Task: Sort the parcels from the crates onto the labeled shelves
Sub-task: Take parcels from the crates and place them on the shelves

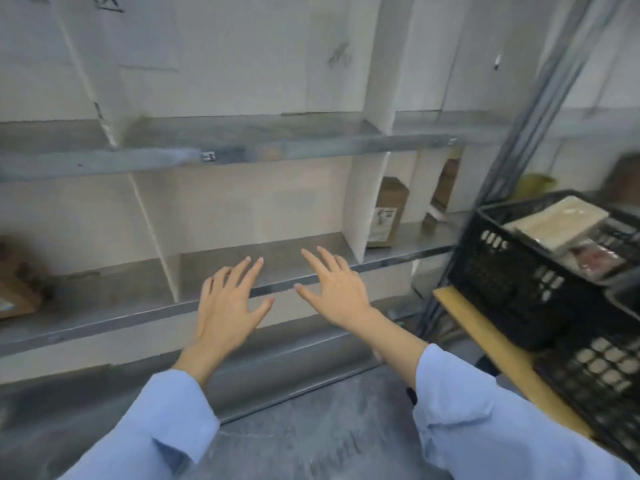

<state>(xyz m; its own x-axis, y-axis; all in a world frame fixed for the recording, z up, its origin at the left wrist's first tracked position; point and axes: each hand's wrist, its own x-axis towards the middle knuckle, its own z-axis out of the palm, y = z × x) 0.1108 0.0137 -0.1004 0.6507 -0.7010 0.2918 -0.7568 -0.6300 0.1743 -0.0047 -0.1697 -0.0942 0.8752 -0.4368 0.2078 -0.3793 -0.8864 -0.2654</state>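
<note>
Head view, lower centre: your left hand (228, 303) and right hand (337, 289) are both spread, fingers apart, holding nothing, above the front lip of the grey metal shelf (263, 258). The parcels sit in the black slatted plastic crate (502, 271) at the right edge, with a flat pale wrapped parcel (557, 220) on top. You could misfile one, I judge, since no compartment marking is legible. Farther back, a brown cardboard box (388, 211) stands just beside a white divider panel (363, 202); its printed label is too blurred to read. The black handwritten marks (341, 57) on the upper panels cannot be read either.
</note>
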